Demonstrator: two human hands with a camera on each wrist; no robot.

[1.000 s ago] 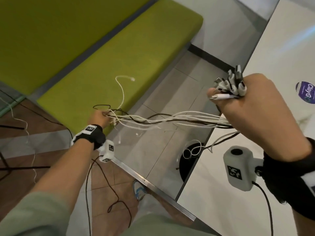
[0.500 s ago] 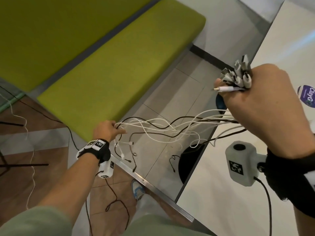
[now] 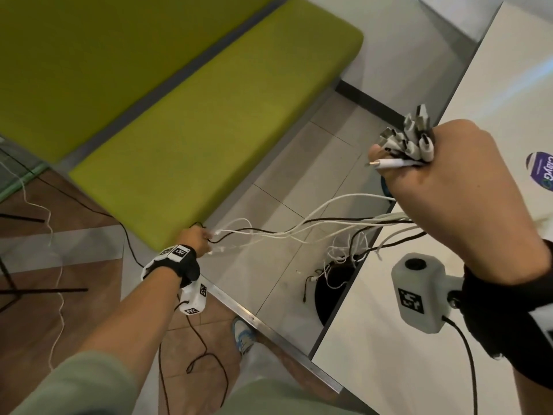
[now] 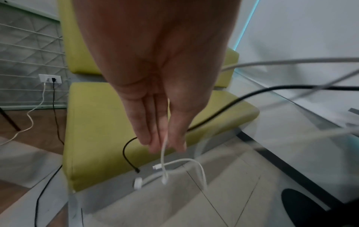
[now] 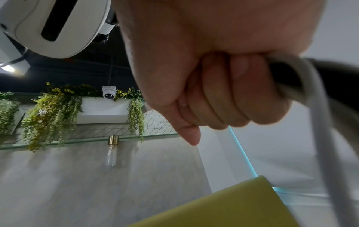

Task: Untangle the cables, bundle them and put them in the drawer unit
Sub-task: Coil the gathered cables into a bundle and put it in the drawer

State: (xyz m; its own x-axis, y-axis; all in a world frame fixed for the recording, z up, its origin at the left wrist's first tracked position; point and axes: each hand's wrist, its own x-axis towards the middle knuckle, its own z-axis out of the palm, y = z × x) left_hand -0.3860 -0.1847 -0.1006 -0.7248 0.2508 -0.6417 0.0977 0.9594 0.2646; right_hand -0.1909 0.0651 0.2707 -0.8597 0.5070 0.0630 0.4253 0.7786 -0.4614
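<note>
The right hand [image 3: 449, 187] is a tight fist round the cables [image 3: 299, 232], its grip clamped on the bunch just below the connector ends [image 3: 410, 139], which stick up out of the fist in a cluster. The left hand [image 3: 196, 238] holds the far ends of the same strands, out over the corner of the green bench [image 3: 209, 130]. Between the two hands the white and black strands hang in a loose span above the tiled floor [image 3: 287, 181]. More loops dangle below the edge of the white worktop [image 3: 493, 70], partly hidden against the dark table base [image 3: 332, 292]. The drawer unit cannot be seen. One shoe [image 3: 244, 332] shows beside the metal floor strip.

From the left wrist, the left hand [image 4: 155, 92] has fingers [image 4: 147, 130] straight and pressed together, pointing down. A white strand [image 4: 164, 161] is caught between them. A black strand [image 4: 128, 155] curls out from behind the fingertips; how it is held I cannot tell. Its small plug and the white plugs hang free just above the bench front. The strands crossing at right are blurred.

From the right wrist, the right hand [image 5: 213, 76] shows curled fingers [image 5: 240, 95] closed on a thick grey-and-black bundle [image 5: 303, 79], blurred and cut off at the right edge. The connector ends are hidden behind the fist.
</note>
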